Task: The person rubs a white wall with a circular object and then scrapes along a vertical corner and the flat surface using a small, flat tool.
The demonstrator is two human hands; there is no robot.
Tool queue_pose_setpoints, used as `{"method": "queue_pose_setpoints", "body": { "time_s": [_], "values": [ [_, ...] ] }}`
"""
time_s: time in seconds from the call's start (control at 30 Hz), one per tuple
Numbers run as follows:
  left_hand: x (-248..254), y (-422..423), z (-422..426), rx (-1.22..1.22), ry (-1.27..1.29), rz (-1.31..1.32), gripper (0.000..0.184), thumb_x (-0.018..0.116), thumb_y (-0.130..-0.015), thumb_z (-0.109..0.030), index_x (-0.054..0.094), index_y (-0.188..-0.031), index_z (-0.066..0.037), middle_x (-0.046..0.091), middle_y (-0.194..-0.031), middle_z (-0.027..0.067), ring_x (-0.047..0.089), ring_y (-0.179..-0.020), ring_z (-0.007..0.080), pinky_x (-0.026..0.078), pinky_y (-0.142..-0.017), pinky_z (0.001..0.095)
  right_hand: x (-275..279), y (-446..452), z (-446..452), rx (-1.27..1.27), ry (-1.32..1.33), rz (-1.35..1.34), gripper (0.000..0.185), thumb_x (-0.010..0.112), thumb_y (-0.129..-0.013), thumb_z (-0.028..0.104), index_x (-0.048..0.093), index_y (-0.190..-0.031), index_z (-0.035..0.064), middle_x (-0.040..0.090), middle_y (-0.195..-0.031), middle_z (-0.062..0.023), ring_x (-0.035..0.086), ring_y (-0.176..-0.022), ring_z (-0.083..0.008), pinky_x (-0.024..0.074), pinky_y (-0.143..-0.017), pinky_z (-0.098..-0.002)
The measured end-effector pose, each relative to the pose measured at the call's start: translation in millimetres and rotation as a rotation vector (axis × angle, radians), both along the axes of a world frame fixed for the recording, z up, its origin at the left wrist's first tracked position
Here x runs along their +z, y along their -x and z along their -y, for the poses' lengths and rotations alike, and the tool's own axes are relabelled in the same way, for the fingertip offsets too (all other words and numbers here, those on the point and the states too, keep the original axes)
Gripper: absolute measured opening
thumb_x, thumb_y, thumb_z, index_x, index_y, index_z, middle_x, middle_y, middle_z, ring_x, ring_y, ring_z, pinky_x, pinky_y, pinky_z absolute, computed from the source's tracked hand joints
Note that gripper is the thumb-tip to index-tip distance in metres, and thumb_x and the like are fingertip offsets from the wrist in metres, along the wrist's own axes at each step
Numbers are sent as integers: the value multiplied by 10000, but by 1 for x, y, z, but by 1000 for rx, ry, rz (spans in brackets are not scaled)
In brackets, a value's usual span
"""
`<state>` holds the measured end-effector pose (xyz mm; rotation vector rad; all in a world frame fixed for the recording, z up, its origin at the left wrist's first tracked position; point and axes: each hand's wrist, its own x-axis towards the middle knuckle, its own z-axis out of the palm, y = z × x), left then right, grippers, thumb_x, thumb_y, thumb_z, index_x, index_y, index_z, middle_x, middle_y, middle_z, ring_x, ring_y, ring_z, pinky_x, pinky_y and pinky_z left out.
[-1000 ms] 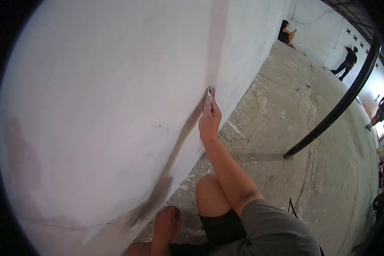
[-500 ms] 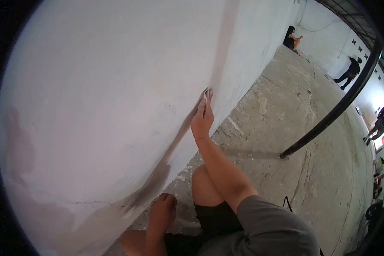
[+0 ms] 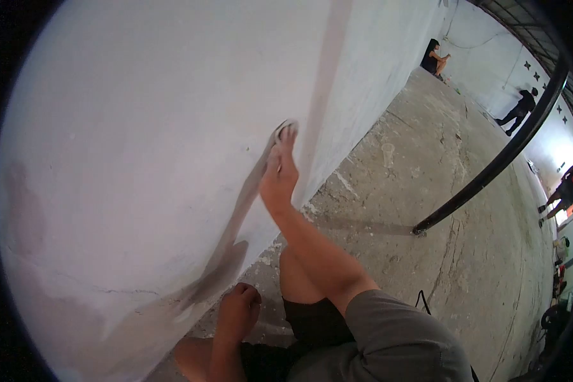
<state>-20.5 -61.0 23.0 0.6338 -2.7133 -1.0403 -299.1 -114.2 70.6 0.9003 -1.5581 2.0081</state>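
Note:
My right hand [image 3: 280, 175] is raised against the white wall [image 3: 172, 140], its fingers closed over a pale, curved piece of sandpaper [image 3: 289, 123] pressed to the surface. Only the rim of that piece shows around the fingertips. Low down, close to the foot of the wall, my left hand [image 3: 239, 311] hangs by my bent knee with its fingers curled in. Whatever may be inside those fingers is hidden.
A black pole [image 3: 490, 175] slants up from the cracked concrete floor [image 3: 388, 191] at my right. Three people are farther off: one sitting in the corner [image 3: 434, 58], one at the far wall [image 3: 522, 109], one at the right edge [image 3: 565, 191].
My right hand has slid left and slightly up along the wall with the sandpaper, and more of its rim shows. The left hand stays low, fingers still curled.

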Motion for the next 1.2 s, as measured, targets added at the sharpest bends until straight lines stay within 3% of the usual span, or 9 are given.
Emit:
{"method": "queue_pose_setpoints", "body": {
  "time_s": [0.13,0.2,0.33,0.57,0.63,0.9,1.03,1.13,1.2],
  "values": [
    [-4,2,1,18,-2,-49,89,636,-760,-8,627,-838,-49,626,-939,132,638,-833,355,508,-741,440,3,-6,-5,-12,-33,-130,448,400,-1034,125,376,-1422,-98,320,-1534,-233,270,-1451,-314,251,-1167,-362],
    [-2,4,1,47,4,-76,72,639,-751,-22,620,-811,-58,622,-917,127,632,-822,369,510,-733,448,20,8,-9,116,20,291,451,415,-1022,100,371,-1434,-78,304,-1531,-258,240,-1457,-325,289,-1144,-352],
    [-6,3,3,13,-3,-97,120,654,-743,-34,601,-845,-66,615,-915,129,624,-820,379,505,-717,459,2,-20,-8,50,-68,159,466,409,-1037,148,355,-1448,-64,315,-1541,-221,249,-1460,-297,273,-1150,-337],
    [-7,3,3,-5,-31,-36,121,646,-765,6,582,-861,-30,603,-918,156,617,-840,374,488,-723,444,15,6,-3,63,80,295,481,385,-1052,192,351,-1442,-88,289,-1560,-205,264,-1458,-258,245,-1160,-318],
    [-8,3,4,-11,-26,-27,123,648,-766,2,577,-861,-30,598,-913,157,614,-839,376,484,-721,448,2,-13,-6,36,-42,150,483,393,-1052,204,361,-1434,-90,308,-1550,-206,264,-1458,-261,242,-1164,-317],
    [-6,7,4,-21,-33,-19,155,671,-754,-6,562,-861,-30,577,-904,153,597,-830,390,473,-709,458,13,7,0,-70,-38,145,456,365,-1049,155,363,-1436,-86,287,-1552,-226,273,-1455,-279,240,-1164,-330],
    [-12,10,5,-33,-28,15,150,668,-757,-9,563,-860,-32,577,-904,160,595,-831,395,468,-714,470,5,-13,-2,17,-57,-116,462,406,-1037,148,368,-1432,-91,293,-1549,-231,273,-1454,-292,235,-1162,-325],
    [-10,9,0,-24,-25,9,135,658,-766,-11,565,-860,-35,578,-900,162,596,-829,398,469,-713,475,13,10,-6,92,-34,113,459,388,-1040,140,359,-1436,-90,298,-1542,-241,234,-1464,-315,224,-1169,-341],
    [-10,9,0,-5,-18,-3,128,652,-769,-12,565,-860,-37,579,-897,163,596,-826,401,470,-713,475,12,19,-6,-5,-6,239,454,380,-1042,137,360,-1442,-76,304,-1539,-241,245,-1460,-310,231,-1166,-340]
  ]
}}
